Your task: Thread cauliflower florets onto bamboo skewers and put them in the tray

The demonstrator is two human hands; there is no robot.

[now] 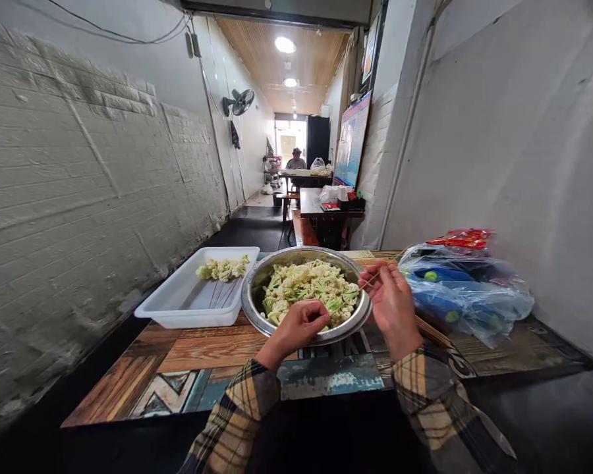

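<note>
Cauliflower [311, 280] fills a metal bowl [248, 299]
The right hand [393, 304] pinches a thin stick [372, 279] at the bowl's right rim; the left hand [299, 326] curls over its near rim, whether holding anything I cannot tell. A white tray [192, 320] stands left of the bowl.

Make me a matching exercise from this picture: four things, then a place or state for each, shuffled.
Things:
1. White tray
2. Metal bowl
3. Plastic bag
4. Right hand

Places or states:
A. Farthest right of the four
B. Pinching a thin stick
C. Farthest left of the four
D. Heaped with cauliflower

Pairs: 1-C, 2-D, 3-A, 4-B.
</note>
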